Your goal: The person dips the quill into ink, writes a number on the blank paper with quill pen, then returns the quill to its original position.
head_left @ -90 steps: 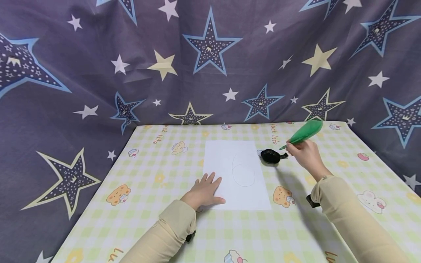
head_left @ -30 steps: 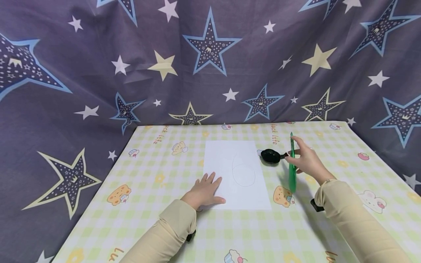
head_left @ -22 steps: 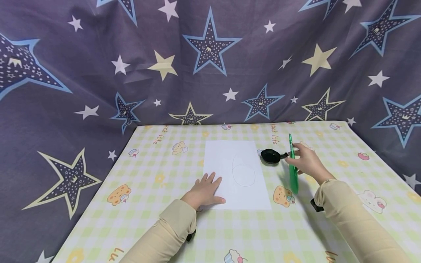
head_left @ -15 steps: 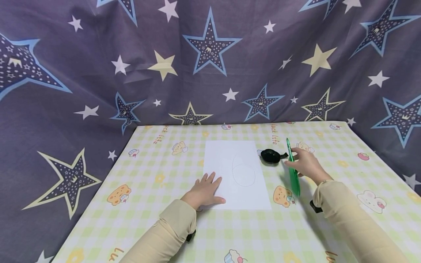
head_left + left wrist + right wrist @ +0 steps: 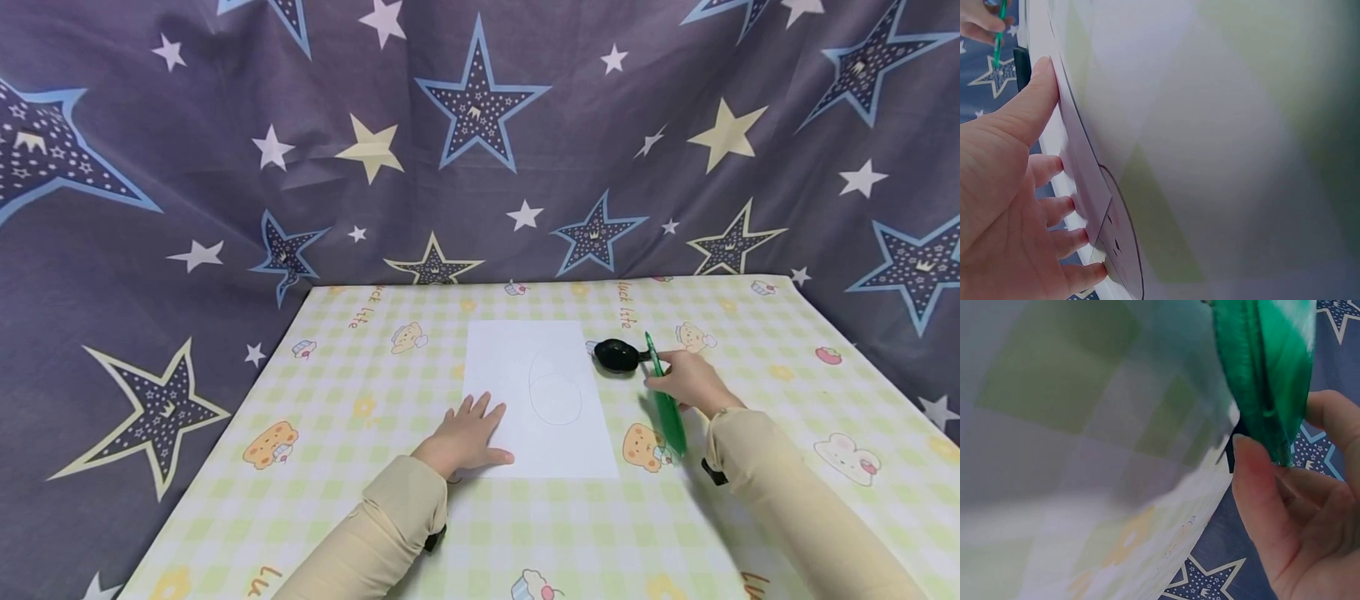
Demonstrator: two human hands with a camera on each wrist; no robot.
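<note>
My left hand [image 5: 467, 435] rests with spread fingers on the lower left edge of a white sheet of paper [image 5: 498, 354]. A thin outline like a 6 shows on the sheet. My right hand [image 5: 697, 382] pinches a green feather-shaped pen [image 5: 670, 417] between thumb and fingers, its thin tip pointing away and its broad end toward me. In the right wrist view the broad part of the pen [image 5: 1266, 375] hides some of the fingers. Beside the fingertips lies a small black rounded object [image 5: 617, 356] with a stubby tail; whether they touch it, I cannot tell.
A green-and-white checked cloth [image 5: 360, 492] with cartoon prints covers the table. Behind it hangs a dark curtain [image 5: 315, 50] with stars. The table's left and right edges slope away toward the curtain.
My right hand turned the pen from tip-left to tip-away, then lowered it toward the black object's tail, tilting the tip slightly left. My left hand and the paper stayed in place.
</note>
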